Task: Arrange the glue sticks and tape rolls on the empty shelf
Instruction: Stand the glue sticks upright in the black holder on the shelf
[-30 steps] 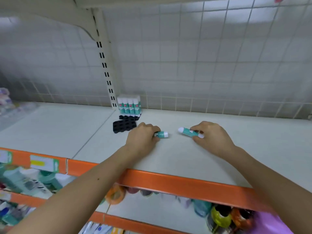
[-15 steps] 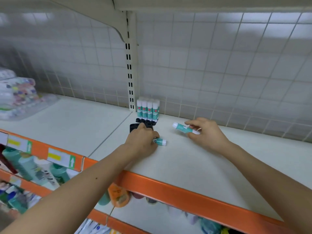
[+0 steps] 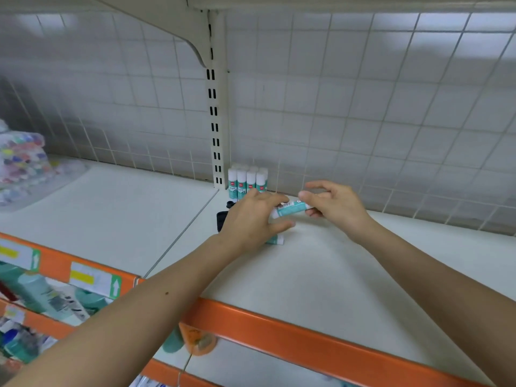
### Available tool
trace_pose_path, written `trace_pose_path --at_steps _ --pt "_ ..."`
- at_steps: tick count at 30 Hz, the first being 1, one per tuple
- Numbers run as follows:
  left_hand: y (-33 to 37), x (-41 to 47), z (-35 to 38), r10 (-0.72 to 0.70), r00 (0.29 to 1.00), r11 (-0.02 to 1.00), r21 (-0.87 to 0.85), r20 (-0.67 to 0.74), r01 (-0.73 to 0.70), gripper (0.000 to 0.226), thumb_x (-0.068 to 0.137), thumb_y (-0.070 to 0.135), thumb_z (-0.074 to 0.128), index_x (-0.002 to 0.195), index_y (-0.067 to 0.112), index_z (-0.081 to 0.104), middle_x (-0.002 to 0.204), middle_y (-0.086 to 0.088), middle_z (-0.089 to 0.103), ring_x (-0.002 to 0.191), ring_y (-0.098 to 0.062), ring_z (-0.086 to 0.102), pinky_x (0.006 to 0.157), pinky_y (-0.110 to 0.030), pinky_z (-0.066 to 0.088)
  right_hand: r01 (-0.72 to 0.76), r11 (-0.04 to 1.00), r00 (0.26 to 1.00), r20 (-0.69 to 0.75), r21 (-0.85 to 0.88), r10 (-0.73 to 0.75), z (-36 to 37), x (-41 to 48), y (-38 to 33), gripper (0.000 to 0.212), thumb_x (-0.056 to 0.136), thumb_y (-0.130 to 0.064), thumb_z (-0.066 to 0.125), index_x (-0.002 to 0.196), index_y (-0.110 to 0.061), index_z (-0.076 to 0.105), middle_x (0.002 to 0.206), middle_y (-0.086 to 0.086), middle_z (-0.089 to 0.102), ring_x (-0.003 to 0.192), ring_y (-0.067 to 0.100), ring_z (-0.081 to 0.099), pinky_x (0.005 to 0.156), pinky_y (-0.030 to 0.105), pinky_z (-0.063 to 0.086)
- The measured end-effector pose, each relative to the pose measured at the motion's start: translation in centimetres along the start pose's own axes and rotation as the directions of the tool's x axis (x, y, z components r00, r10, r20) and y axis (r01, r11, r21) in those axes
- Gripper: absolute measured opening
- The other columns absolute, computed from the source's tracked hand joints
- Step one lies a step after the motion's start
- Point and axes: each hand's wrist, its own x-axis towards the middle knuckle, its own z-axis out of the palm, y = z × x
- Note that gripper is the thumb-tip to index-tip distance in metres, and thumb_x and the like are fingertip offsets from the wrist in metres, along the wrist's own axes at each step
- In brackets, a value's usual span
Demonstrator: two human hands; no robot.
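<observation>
Swung right hand leftward with its stick since half a second back; lifted left hand to meet it, both now at frame centre.

Pinching with right thumb and lower fingers: right end of teal-and-white cylindrical plastic glue stick, held roughly level, clear of the shelf surface, barcode up. Right index raised and straight, off the stick.

Bracketing the stick's left end with left index above, left thumb below; cannot tell whether gripping yet or only touching.

Peeking out below left palm: end of second glue stick, same kind, down at shelf level. Cannot tell if tucked in the lower fingers or lying loose.

Just behind the hands, against the tiled back wall: row of upright glue sticks, white caps up, beside cream slotted steel upright. Left of left hand: black flat object, mostly hidden, type unclear.

Further out: white shelf board with orange front rail; blurred bag of multicoloured items at far left; teal bottles on lower shelf, lower left.

Reads as a hand-to-hand pass during glue-stick stocking. Early days: only one small row stood up.

Next, probably: turn stick cap-up, set down touching the row. Calls for a firm hold and slow release; narrow bases likely to tip neighbours.
</observation>
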Motion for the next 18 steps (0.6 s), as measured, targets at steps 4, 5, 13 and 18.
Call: trace_pose_path --at_steps 4,5,13,18 --pt "-1.3 0.9 -0.1 0.014 1.0 0.989 -0.149 -0.023 -0.017 0.026 0.086 0.036 0.06 0.107 0.021 0.064 0.087 0.005 0.062 0.087 -0.017 0.054 0.068 -0.026 0.04 0.008 0.999 0.999 -0.042 0.039 -0.006 1.5 0.8 -1.1 0.015 0.082 -0.027 0.064 0.093 -0.016 0.063 0.068 0.0 0.064 0.047 -0.001 0.058 0.057 0.013 0.052" --pt "-1.7 1.1 -0.2 -0.02 1.0 0.975 -0.221 -0.013 0.017 0.024 0.086 0.033 0.061 0.106 0.021 0.066 0.08 0.007 0.059 0.079 -0.014 0.054 0.065 -0.025 0.038 0.014 0.999 0.999 -0.045 0.052 -0.012 1.8 0.9 -1.2 0.014 0.083 -0.029 0.063 0.091 -0.018 0.063 0.071 -0.002 0.065 0.05 -0.001 0.06 0.058 0.013 0.052" --pt "-5.5 2.4 -0.3 -0.125 0.961 0.781 -0.573 0.246 0.248 0.016 0.089 0.024 0.056 0.105 0.026 0.06 0.088 0.003 0.067 0.073 0.004 0.057 0.07 -0.012 0.04 0.008 0.999 0.994 -0.108 0.041 -0.003 3.6 2.3 -2.3 0.017 0.084 -0.016 0.062 0.101 -0.017 0.061 0.081 -0.006 0.062 0.067 0.007 0.062 0.069 0.018 0.053" --pt "-7.0 2.7 -0.5 -0.032 0.941 0.743 -0.622 0.337 0.248 0.02 0.096 0.016 0.045 0.111 0.02 0.057 0.098 0.0 0.068 0.082 -0.012 0.054 0.076 -0.023 0.042 -0.008 1.0 0.995 -0.097 0.008 0.009 4.9 3.2 -2.8 0.011 0.083 -0.012 0.063 0.092 -0.018 0.064 0.076 -0.003 0.065 0.069 0.008 0.063 0.064 0.012 0.052"
